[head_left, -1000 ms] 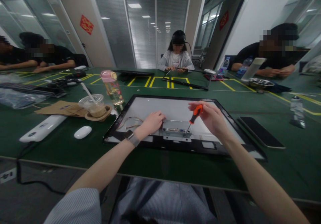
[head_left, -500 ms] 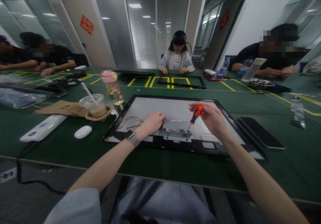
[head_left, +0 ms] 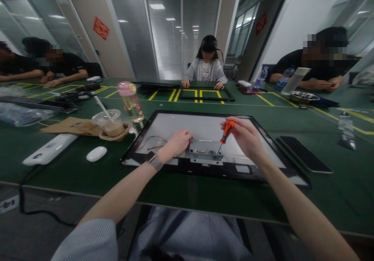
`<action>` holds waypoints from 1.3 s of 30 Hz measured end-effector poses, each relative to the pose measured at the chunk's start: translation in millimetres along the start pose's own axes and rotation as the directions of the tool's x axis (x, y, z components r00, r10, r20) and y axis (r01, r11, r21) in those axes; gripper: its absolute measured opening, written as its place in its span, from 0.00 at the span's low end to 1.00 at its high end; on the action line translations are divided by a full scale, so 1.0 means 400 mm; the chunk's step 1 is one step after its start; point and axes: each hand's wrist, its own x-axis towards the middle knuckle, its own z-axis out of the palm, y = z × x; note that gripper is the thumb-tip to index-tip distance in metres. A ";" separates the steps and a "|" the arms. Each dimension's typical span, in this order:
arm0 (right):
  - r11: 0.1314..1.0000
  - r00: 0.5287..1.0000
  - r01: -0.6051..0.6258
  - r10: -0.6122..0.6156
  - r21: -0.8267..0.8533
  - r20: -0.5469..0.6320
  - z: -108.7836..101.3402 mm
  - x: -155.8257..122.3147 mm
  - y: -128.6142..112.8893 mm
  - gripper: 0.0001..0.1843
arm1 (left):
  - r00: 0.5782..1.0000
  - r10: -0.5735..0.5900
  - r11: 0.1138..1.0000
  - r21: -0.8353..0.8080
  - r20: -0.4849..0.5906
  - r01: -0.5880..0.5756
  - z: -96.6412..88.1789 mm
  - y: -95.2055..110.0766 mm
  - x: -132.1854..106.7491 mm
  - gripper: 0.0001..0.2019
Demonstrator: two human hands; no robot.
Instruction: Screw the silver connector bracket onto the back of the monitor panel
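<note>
An orange and black screwdriver (head_left: 227,132) is held in the fingers of my right hand (head_left: 247,138). Its shaft slants down to the ports on a metal bracket (head_left: 206,161), where the tip meets the right end. At the bracket's left end, my left hand (head_left: 177,142) is closed with its fingertips against the edge; part of the grip is hidden. Both hands are over a display panel (head_left: 189,126) lying flat, pale grey with a black frame. Thin cables (head_left: 150,141) run across the panel left of the bracket.
Left of the panel are a white mouse (head_left: 96,154), a white device (head_left: 49,150), an iced drink cup (head_left: 109,122) and a pink-lided bottle (head_left: 131,101). A phone (head_left: 304,154) lies at right. Across the table, a person handles a black frame (head_left: 207,98); others sit at both sides.
The screwdriver handle and my right fingers have shifted slightly left, with the tip still at the bracket. My left hand stays put. Across the table, the person's hands and the black frame have moved.
</note>
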 end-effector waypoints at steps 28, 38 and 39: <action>0.998 0.998 -0.048 0.047 0.049 0.032 0.004 0.002 -0.008 0.11 | 1.000 -0.004 1.000 0.005 0.006 0.004 0.000 0.003 0.000 0.16; 0.999 0.999 -0.022 0.023 0.041 -0.024 0.000 0.003 0.005 0.10 | 1.000 -0.003 1.000 0.010 0.013 0.003 -0.004 0.004 0.003 0.16; 0.998 0.999 -0.032 0.032 0.062 -0.006 0.002 0.003 0.003 0.11 | 1.000 -0.004 1.000 0.013 0.013 0.004 -0.003 0.004 0.002 0.16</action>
